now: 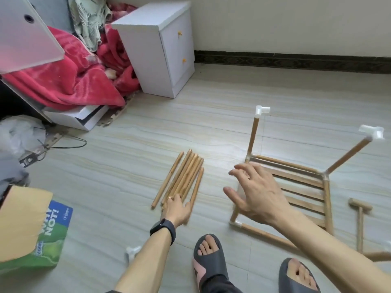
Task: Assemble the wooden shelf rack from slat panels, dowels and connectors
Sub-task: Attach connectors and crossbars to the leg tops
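Several loose wooden dowels lie side by side on the floor at the centre. My left hand rests on their near ends, fingers curled over them. To the right lies a slat panel framed by dowels with white corner connectors. Two upright dowels rise from its far corners, each capped by a white connector. My right hand hovers open, fingers spread, above the panel's left edge. A small wooden mallet lies right of the panel.
A white bedside cabinet and a red blanket stand at the back left. A cardboard box sits at the near left. One loose white connector lies by my left forearm. My feet in grey slippers are at the bottom.
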